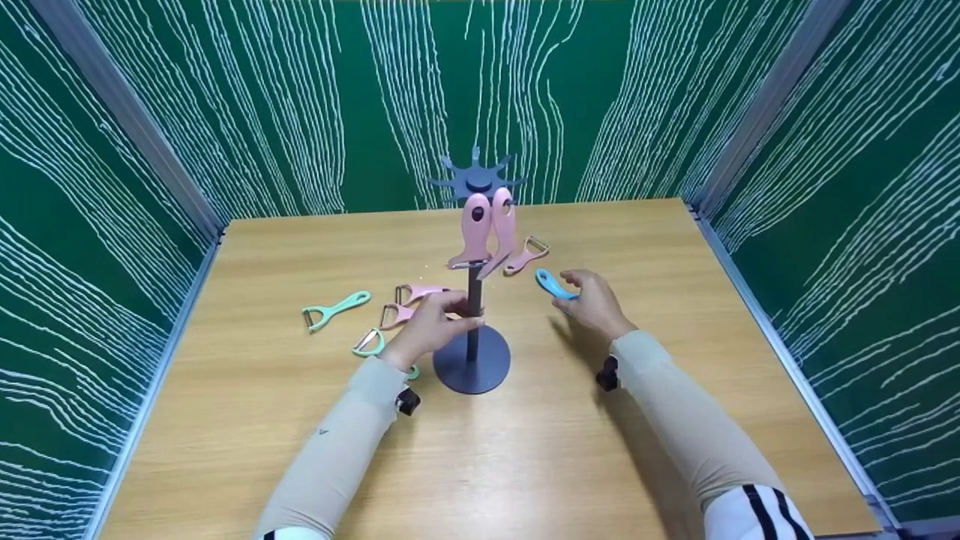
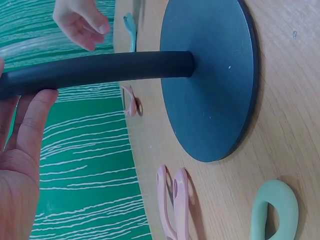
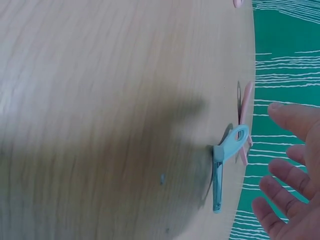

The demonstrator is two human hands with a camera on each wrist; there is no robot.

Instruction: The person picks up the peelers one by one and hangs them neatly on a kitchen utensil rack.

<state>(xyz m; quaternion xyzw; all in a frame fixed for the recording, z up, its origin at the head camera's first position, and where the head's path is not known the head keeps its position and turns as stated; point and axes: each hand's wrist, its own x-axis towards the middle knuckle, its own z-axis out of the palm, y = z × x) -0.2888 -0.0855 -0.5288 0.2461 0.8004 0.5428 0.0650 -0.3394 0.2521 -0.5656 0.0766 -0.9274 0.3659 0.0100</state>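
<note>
A dark stand has a round base (image 1: 487,375), an upright pole (image 1: 472,345) and a spiked ring (image 1: 480,178) on top. My left hand (image 1: 429,330) holds the pole between thumb and fingers, partway up. Two pink peelers (image 1: 475,229) hang by their handle holes from the ring on the near side. On the right, my right hand (image 1: 596,304) hovers over a blue peeler (image 1: 551,283) lying on the table. The right wrist view shows the blue peeler (image 3: 232,142) apart from that hand (image 3: 295,180), whose fingers are spread and hold nothing.
Behind the stand lies a pink peeler (image 1: 529,256). To its left are two more pink peelers (image 1: 420,293), a mint-green peeler (image 1: 345,304) and another green one (image 1: 370,343), partly hidden by my left wrist. Green panels with white lines (image 1: 480,90) enclose the wooden table (image 1: 540,465).
</note>
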